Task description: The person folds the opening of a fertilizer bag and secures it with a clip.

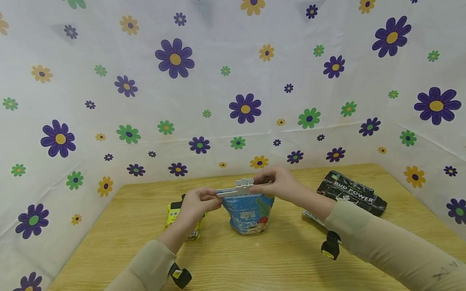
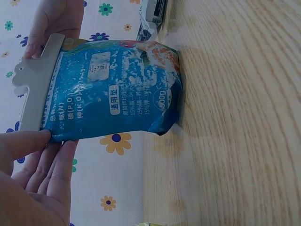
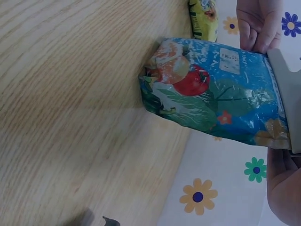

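A blue fertilizer bag (image 1: 248,213) with printed vegetables stands upright on the wooden table. Along its top edge runs a white bag clip (image 1: 244,186) with a scalloped tab, also visible in the left wrist view as a long bar (image 2: 42,80). My left hand (image 1: 198,202) pinches the bag's top left corner at the clip's end, thumb in front and fingers behind. At the opposite end, my right hand (image 1: 282,184) pinches the clip between thumb and fingers. In the right wrist view, the tomato side of the bag (image 3: 207,89) shows, and my right hand's fingers are partly hidden behind it.
Behind my left forearm lies a yellow packet (image 1: 174,212) with a black top. A black bag (image 1: 351,193) marked BUD POWER lies at the right, beyond my right forearm. Flower-printed white sheeting (image 1: 218,93) hangs round the wooden table (image 1: 236,258).
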The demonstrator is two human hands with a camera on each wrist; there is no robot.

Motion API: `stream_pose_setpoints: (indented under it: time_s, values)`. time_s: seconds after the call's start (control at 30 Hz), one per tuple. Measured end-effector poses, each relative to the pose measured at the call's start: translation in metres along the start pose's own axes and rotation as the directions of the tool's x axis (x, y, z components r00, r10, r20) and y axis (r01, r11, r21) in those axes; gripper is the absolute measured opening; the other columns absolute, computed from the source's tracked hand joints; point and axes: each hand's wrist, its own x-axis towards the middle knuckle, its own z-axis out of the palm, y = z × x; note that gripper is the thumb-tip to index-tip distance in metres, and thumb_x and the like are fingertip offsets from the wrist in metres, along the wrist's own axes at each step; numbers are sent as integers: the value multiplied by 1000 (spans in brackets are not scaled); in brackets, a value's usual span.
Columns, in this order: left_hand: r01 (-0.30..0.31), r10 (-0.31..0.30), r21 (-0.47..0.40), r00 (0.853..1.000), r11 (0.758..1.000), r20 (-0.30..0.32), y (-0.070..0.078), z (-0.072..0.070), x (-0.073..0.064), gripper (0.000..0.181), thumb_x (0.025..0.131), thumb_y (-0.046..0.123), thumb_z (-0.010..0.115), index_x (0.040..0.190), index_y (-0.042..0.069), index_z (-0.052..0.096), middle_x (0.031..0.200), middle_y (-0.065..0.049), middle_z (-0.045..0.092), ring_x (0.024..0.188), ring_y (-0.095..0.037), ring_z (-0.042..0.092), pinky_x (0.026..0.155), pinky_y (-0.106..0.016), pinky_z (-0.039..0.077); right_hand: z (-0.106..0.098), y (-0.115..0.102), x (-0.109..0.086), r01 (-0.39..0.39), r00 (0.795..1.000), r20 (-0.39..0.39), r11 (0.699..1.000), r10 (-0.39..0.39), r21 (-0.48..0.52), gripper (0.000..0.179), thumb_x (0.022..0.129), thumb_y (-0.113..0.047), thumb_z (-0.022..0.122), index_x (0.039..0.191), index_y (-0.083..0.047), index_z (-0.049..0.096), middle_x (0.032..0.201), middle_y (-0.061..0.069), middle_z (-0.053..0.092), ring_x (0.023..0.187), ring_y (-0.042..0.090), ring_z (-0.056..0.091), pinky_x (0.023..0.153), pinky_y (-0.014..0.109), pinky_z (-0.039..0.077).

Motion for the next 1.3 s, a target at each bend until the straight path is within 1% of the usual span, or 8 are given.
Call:
stream_pose_setpoints:
  time_s: [0.2, 0.3, 0.47, 0.8, 0.9, 1.07, 1.2, 1.3]
  values:
    - [-7, 7, 5, 1000, 1000, 1, -1, 0, 1, 21, 96, 1, 75, 115, -7, 74, 99, -7, 81, 90, -13, 77, 95, -36, 67, -2, 3, -6, -30, 999, -16, 999, 31, 41, 24, 96, -18, 81, 114, -2, 81, 113, 15, 79, 98, 19, 73, 79, 27, 61]
    - [-8, 8, 6, 1000, 1000, -1, -2, 0, 1, 21, 96, 1, 75, 115, -6, 74, 100, -7, 81, 92, -15, 78, 95, -36, 67, -3, 4, -8, -39, 999, -19, 998, 40, 55, 24, 97, -18, 80, 115, -2, 80, 115, 15, 79, 100, 18, 73, 80, 26, 61]
    - [-10, 10, 10, 1000, 1000, -3, -2, 1, 0, 21, 96, 1, 75, 115, -6, 75, 103, -9, 81, 94, -16, 78, 96, -37, 66, -4, 10, -9, -56, 998, -12, 994, 58, 97, 25, 97, -17, 79, 117, -1, 79, 115, 16, 79, 95, 14, 73, 82, 27, 62]
    - [-9, 9, 22, 1000, 1000, -2, -3, 1, 1, 19, 97, 2, 74, 115, -4, 75, 105, -9, 81, 100, -22, 79, 98, -37, 66, -8, 20, -13, -69, 998, -5, 992, 70, 101, 28, 99, -17, 78, 121, 0, 78, 115, 17, 78, 91, 15, 75, 85, 32, 66]
    - [-3, 3, 27, 1000, 1000, -1, -4, 1, 1, 21, 97, 3, 74, 116, -4, 75, 107, -9, 81, 102, -24, 79, 98, -37, 65, -8, 22, -14, -68, 998, -4, 993, 69, 97, 29, 98, -16, 78, 122, 0, 78, 116, 17, 77, 90, 13, 74, 84, 30, 65]
    - [1, -1, 21, 1000, 1000, 5, -5, 1, 1, 23, 97, 4, 74, 118, -6, 74, 109, -12, 80, 99, -21, 79, 97, -37, 66, -9, 24, -16, -87, 996, -18, 992, 89, 89, 30, 97, -16, 80, 123, 0, 77, 113, 17, 78, 88, 12, 72, 83, 28, 63]
    - [14, -14, 10, 1000, 1000, -5, -4, 2, 1, 27, 97, 3, 74, 123, -6, 71, 113, -16, 78, 98, -20, 79, 96, -36, 66, -9, 25, -18, -97, 995, -29, 992, 100, 86, 30, 97, -17, 80, 122, -1, 78, 110, 15, 78, 86, 12, 68, 80, 27, 60]
    - [23, -23, 17, 1000, 1000, -13, -3, 4, 1, 31, 98, 3, 73, 127, -6, 69, 116, -17, 75, 99, -20, 79, 96, -36, 66, -9, 26, -18, -89, 995, -27, 992, 92, 88, 31, 97, -16, 80, 123, 1, 77, 108, 16, 78, 85, 12, 68, 79, 26, 59]
